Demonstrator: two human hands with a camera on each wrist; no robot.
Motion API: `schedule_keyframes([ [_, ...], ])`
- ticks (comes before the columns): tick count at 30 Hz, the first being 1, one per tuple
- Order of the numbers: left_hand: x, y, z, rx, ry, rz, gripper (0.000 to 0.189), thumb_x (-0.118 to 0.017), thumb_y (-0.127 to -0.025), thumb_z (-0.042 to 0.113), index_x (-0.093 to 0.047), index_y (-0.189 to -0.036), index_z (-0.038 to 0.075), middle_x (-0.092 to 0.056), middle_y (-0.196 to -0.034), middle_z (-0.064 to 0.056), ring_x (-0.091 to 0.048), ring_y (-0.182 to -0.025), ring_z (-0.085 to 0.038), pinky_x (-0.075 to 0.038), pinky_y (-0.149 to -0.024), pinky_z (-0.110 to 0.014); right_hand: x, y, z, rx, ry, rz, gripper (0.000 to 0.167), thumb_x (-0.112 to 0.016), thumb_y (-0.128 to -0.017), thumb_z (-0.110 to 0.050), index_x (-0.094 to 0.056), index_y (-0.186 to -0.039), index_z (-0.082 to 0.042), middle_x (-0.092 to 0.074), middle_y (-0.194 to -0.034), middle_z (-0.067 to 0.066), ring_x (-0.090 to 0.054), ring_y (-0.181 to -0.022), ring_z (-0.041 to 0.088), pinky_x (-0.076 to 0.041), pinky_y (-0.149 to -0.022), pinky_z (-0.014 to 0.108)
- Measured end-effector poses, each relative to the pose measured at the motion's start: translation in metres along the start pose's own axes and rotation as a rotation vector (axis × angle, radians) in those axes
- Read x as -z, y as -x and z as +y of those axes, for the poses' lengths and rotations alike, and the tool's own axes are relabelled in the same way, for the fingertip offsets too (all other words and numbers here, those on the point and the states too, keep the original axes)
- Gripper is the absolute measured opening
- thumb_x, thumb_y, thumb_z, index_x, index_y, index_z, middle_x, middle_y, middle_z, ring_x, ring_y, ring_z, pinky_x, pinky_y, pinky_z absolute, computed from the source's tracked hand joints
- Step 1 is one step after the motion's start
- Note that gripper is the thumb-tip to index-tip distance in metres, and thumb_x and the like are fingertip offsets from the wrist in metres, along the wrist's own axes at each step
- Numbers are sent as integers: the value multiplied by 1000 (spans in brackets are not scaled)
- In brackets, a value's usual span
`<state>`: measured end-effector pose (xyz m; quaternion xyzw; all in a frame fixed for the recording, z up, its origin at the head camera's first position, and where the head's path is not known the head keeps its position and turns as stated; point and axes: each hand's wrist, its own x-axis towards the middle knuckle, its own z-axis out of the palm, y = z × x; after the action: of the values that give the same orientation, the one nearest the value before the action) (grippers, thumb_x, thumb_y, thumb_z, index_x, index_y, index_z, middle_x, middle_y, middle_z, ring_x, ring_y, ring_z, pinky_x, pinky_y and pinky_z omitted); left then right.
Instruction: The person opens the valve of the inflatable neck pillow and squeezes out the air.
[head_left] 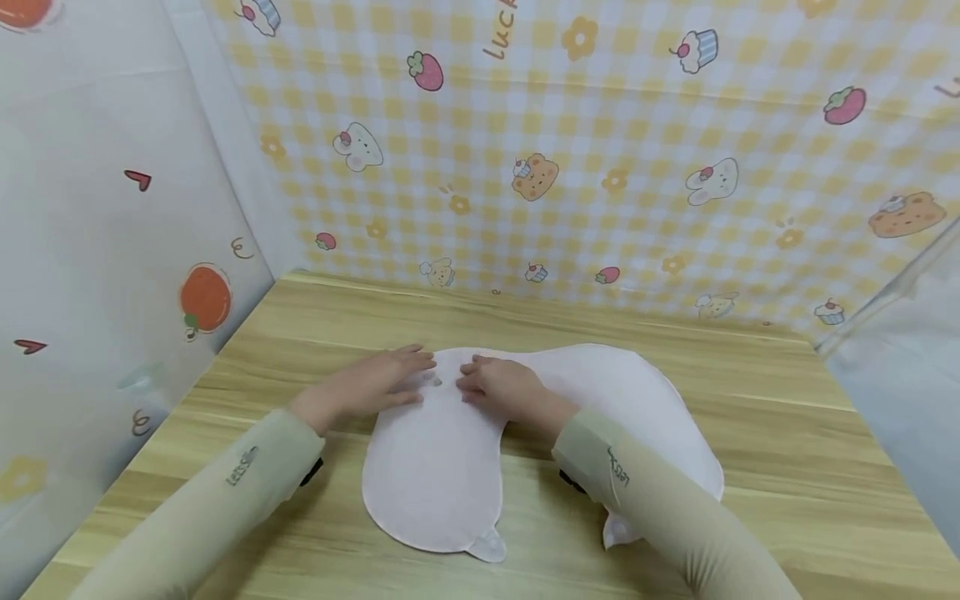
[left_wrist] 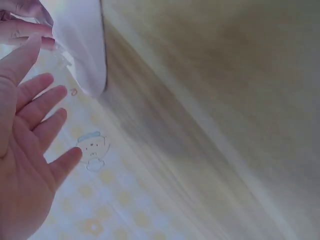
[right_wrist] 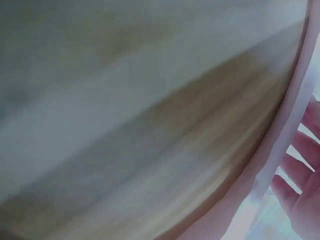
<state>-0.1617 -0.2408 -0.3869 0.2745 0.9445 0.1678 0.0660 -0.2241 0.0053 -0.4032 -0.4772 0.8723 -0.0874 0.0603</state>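
Observation:
A pale pink, U-shaped neck pillow [head_left: 435,467] lies on the table, its two lobes towards me. Each lobe ends in a small translucent tab. My left hand [head_left: 375,383] is at the upper edge of the left lobe, fingers spread. In the left wrist view the left hand [left_wrist: 30,150] shows its palm and extended fingers. My right hand [head_left: 506,387] rests on the pillow near its bend, fingers slightly bent. The right wrist view shows this hand [right_wrist: 305,175] with fingers spread beside the pillow's edge. A small clear piece [head_left: 432,379] shows between the hands.
The wood-grain table [head_left: 300,517] extends to both sides of the pillow. A yellow checked cloth [head_left: 480,208] stands along the back edge, and a white printed sheet [head_left: 97,217] hangs on the left. My right forearm [head_left: 660,492] crosses over the right lobe.

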Motion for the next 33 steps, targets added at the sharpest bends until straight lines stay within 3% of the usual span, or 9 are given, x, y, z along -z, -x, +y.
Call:
schedule_keyframes([
  [5,0,-17,1,-43,65,-33,39,-60,-100,19,-60,-135,3,-55,-145,-15,-43,-142,-36,-37,-115,-52,-1,2,-7,-51,-28,-81,39,-64,-98,-31,-65,-134,-15,-51,-150,5,-44,-143,27,-44,-112,43],
  [8,-3,-24,1,-28,92,-75,35,-62,-98,18,-64,-130,4,-57,-143,-15,-50,-137,-34,-40,-114,-50,-3,2,-8,-73,-41,-112,47,-65,-96,-34,-60,-138,-14,-45,-155,6,-40,-146,27,-41,-114,42],
  [16,-6,-23,-3,-20,9,-120,45,-72,-90,18,-63,-132,2,-52,-148,-17,-51,-135,-36,-41,-112,-50,-2,4,-10,-57,-38,-159,58,-63,-96,-41,-51,-146,-14,-35,-161,7,-32,-150,28,-38,-116,44],
  [20,-7,-16,-6,-27,-30,-100,51,-72,-90,20,-59,-135,0,-49,-150,-19,-50,-136,-38,-42,-111,-52,-3,4,-10,-68,-38,-196,65,-61,-96,-46,-43,-152,-18,-27,-164,5,-24,-153,27,-35,-118,49],
  [25,-7,-1,-9,19,-71,-81,53,-71,-91,19,-56,-137,-4,-47,-150,-23,-47,-137,-41,-40,-112,-53,-3,5,-11,-81,-31,-222,68,-59,-96,-50,-39,-154,-21,-23,-166,3,-19,-154,27,-32,-118,55],
  [29,-4,17,-4,2,-147,-2,44,-70,-92,15,-61,-131,-4,-56,-141,-23,-54,-131,-40,-45,-107,-52,-3,14,-13,-41,-46,-157,60,-60,-96,-47,-48,-148,-19,-32,-163,6,-26,-152,29,-36,-116,52],
  [33,-2,39,10,-84,-192,106,33,-73,-89,13,-69,-119,0,-67,-127,-16,-63,-119,-35,-52,-99,-49,0,32,-18,20,-128,-47,46,-65,-96,-37,-61,-137,-15,-49,-152,8,-43,-143,29,-43,-112,45],
])
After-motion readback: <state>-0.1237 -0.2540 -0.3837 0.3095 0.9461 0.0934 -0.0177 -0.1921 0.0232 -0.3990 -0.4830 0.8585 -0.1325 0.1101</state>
